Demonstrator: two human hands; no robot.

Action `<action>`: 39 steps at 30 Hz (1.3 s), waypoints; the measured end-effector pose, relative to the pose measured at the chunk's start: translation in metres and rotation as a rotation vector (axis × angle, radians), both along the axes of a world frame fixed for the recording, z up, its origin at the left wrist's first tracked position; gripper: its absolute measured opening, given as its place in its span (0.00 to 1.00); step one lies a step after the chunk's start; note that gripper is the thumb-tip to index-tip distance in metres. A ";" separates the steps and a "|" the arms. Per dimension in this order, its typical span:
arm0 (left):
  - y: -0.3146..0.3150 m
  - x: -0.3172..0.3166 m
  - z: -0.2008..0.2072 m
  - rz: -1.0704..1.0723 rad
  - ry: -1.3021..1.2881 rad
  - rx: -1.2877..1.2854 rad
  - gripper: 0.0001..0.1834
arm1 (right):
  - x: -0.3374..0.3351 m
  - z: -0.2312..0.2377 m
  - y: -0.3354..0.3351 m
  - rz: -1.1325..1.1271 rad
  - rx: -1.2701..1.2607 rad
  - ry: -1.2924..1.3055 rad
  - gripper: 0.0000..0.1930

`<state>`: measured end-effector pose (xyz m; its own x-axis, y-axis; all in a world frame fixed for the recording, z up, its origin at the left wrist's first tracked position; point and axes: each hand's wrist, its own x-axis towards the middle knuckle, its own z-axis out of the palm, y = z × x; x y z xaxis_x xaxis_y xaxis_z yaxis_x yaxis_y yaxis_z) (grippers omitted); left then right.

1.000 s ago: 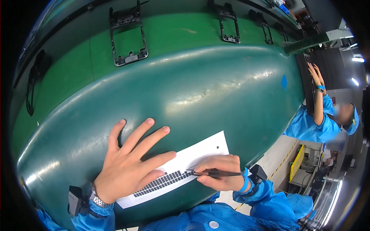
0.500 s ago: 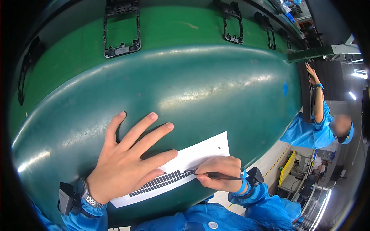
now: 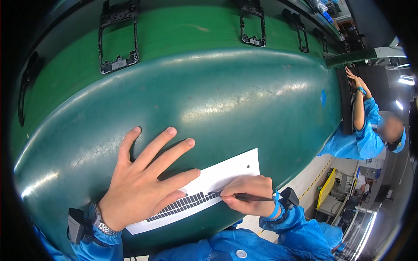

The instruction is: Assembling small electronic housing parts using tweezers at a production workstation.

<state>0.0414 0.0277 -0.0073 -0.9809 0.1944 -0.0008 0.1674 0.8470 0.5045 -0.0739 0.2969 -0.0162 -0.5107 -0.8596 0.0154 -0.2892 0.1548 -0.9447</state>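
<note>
A white sheet (image 3: 237, 163) bearing rows of small black rectangular stickers (image 3: 185, 205) lies slantwise on the green tabletop. My left hand (image 3: 146, 182) rests on the sheet's left part, palm down with fingers spread, its fingertips on the tabletop beyond. My right hand (image 3: 250, 193) is closed round black tweezers (image 3: 250, 198), their tips at the upper right end of the sticker rows. Whether a sticker is between the tips is too small to tell. One lone dark square (image 3: 248, 166) sits near the sheet's right corner.
Several black phone mid-frames, one here (image 3: 119, 65), another here (image 3: 254, 41), stand along a bright green belt (image 3: 187, 30) at the back. A green-grey post (image 3: 361, 58) rises at the far right. Beyond it a co-worker in blue (image 3: 361, 141) reaches toward the line.
The black mid-frames on the belt have shifted left. My hands, the tweezers and the sheet stay almost in place. The co-worker's arms and head have moved slightly.
</note>
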 end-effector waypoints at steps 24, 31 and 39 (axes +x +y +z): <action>-0.131 -0.145 0.015 1.293 0.392 -0.350 0.58 | -0.096 0.035 -0.113 -0.519 -0.546 -0.196 0.09; -0.171 -0.086 0.000 1.264 0.449 -0.017 0.50 | -0.095 0.024 -0.126 -0.509 -0.600 -0.236 0.12; -0.095 -0.055 0.033 0.451 0.582 0.291 0.43 | -0.097 0.040 -0.121 -0.380 -0.688 -0.175 0.10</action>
<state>-0.0134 -0.0675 0.0255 -0.7922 -0.3089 0.5264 0.1444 0.7431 0.6534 -0.1708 0.1764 0.0234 -0.8103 -0.4533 0.3713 -0.1729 -0.4205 -0.8907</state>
